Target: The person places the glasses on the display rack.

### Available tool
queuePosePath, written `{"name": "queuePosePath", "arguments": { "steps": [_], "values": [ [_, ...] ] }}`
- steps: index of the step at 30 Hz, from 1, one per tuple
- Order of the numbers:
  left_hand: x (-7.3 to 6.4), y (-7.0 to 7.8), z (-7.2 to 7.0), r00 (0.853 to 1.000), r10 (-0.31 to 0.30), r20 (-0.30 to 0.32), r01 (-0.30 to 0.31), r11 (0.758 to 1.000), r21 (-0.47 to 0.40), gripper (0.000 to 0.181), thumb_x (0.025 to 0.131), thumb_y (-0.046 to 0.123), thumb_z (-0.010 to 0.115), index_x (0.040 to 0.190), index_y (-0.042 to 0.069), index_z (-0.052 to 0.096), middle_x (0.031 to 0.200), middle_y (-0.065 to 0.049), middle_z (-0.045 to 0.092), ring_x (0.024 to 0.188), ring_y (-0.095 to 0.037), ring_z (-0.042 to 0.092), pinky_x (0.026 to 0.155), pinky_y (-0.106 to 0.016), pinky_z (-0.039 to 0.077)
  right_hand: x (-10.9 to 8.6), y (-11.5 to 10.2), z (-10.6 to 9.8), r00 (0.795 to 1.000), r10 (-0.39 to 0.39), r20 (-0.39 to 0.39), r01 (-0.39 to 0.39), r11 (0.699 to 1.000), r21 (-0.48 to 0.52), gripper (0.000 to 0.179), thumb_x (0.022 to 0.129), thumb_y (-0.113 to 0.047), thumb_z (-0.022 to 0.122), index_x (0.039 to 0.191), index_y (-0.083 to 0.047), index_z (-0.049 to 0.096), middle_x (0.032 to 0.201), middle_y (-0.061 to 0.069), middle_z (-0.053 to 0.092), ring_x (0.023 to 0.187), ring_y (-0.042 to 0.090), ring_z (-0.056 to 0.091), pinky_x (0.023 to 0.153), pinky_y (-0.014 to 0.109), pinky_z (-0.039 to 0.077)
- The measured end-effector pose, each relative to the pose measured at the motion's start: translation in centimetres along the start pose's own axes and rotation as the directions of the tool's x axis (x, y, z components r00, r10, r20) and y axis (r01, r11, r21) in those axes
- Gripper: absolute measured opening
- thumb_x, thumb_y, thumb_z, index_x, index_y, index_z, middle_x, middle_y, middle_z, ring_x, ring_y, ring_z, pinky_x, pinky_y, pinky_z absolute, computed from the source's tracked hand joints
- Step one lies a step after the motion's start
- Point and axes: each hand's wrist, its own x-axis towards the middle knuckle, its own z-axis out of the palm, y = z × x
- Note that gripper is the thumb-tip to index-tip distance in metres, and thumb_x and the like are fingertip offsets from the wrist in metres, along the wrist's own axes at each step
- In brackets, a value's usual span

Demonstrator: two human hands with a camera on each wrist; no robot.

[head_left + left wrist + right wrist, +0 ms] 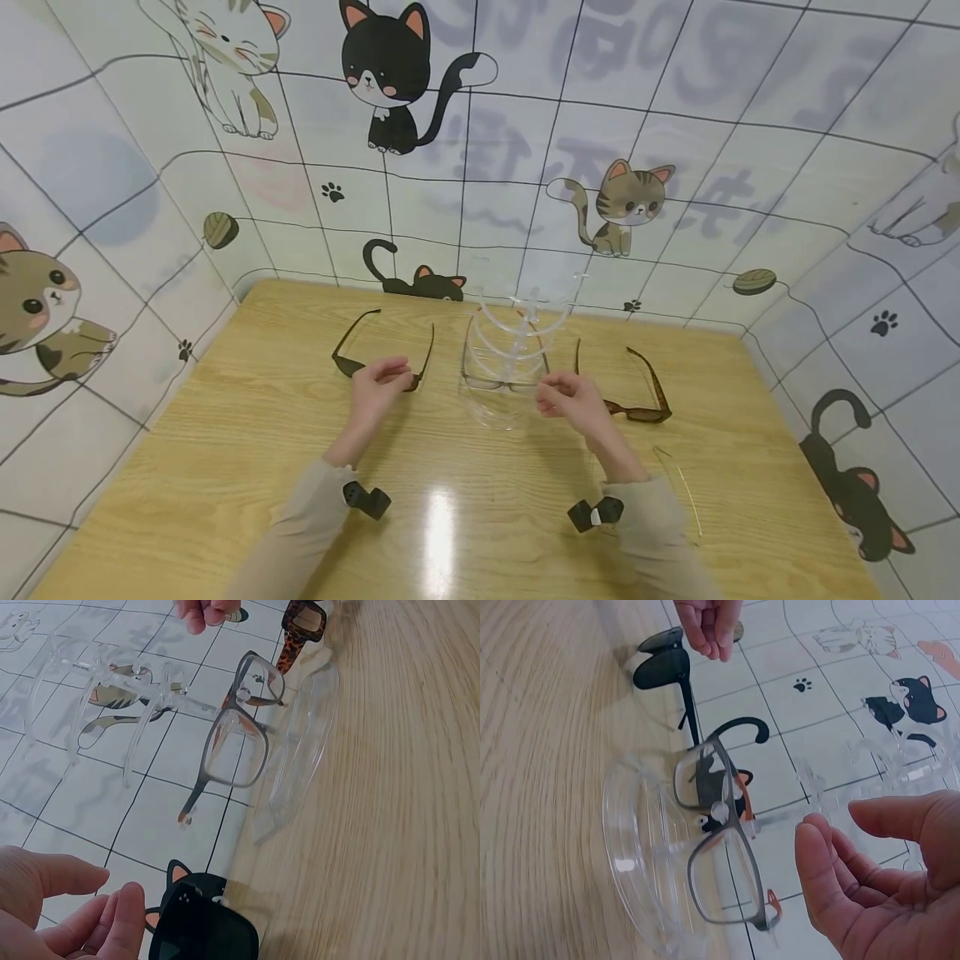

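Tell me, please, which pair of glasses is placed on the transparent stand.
The grey-framed pair with clear lenses is on the transparent stand; the black sunglasses, the tortoiseshell sunglasses and the thin gold pair lie on the table.

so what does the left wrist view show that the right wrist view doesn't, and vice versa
Only the left wrist view shows the tortoiseshell sunglasses. Only the right wrist view shows the sitting black-and-white cat print. Both show the left hand, the right hand, the clear stand with the gray-framed glasses, and the dark sunglasses.

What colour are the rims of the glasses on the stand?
Grey rims, clearest in the right wrist view.
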Motion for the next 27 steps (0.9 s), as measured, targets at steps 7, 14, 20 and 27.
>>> {"name": "queuePosePath", "arguments": {
  "steps": [7, 14, 20, 27],
  "values": [
    [-0.2, -0.2, -1.8, 1.0, 0.009, -0.016, -0.009, 0.999, 0.035, 0.027, 0.085, -0.001, 0.064, 0.11, -0.009, 0.063, 0.102, -0.023, 0.065, 0.083, -0.014, 0.064, 0.069, -0.017, 0.053, 0.2, -0.4, 1.8, 0.999, -0.011, 0.037, 0.011, 1.0, -0.001, 0.029, 0.093, -0.013, 0.059, 0.107, 0.012, 0.058, 0.087, 0.016, 0.066, 0.077, 0.02, 0.064, 0.074, 0.044, 0.056],
    [-0.3, -0.7, -3.4, 0.999, -0.032, -0.031, 0.034, 0.998, 0.058, 0.029, 0.085, 0.0, 0.064, 0.113, -0.007, 0.063, 0.103, -0.021, 0.064, 0.076, 0.0, 0.059, 0.07, -0.017, 0.052, 0.2, -1.9, 3.6, 0.997, 0.013, 0.078, -0.013, 1.0, 0.011, 0.023, 0.093, -0.007, 0.057, 0.107, 0.012, 0.058, 0.09, 0.024, 0.065, 0.078, 0.024, 0.064, 0.077, 0.049, 0.054],
    [-0.2, -1.1, -4.8, 0.998, -0.039, -0.047, 0.042, 0.996, 0.08, 0.028, 0.087, 0.001, 0.063, 0.113, -0.007, 0.062, 0.104, -0.022, 0.063, 0.075, 0.003, 0.058, 0.069, -0.013, 0.051, 0.9, -1.3, 5.1, 0.995, -0.007, 0.097, 0.004, 1.0, 0.028, 0.02, 0.092, -0.007, 0.058, 0.103, 0.009, 0.06, 0.087, 0.019, 0.066, 0.076, 0.021, 0.064, 0.074, 0.045, 0.056],
    [-0.1, -1.5, -6.3, 0.996, -0.035, -0.085, 0.045, 0.993, 0.112, 0.026, 0.086, 0.001, 0.063, 0.111, -0.008, 0.063, 0.104, -0.023, 0.064, 0.074, 0.004, 0.057, 0.068, -0.012, 0.05, 1.5, -1.3, 7.0, 0.994, -0.014, 0.112, 0.005, 0.996, 0.086, 0.025, 0.092, -0.007, 0.059, 0.106, 0.013, 0.058, 0.089, 0.019, 0.066, 0.076, 0.019, 0.064, 0.072, 0.038, 0.057]
  ]
}}
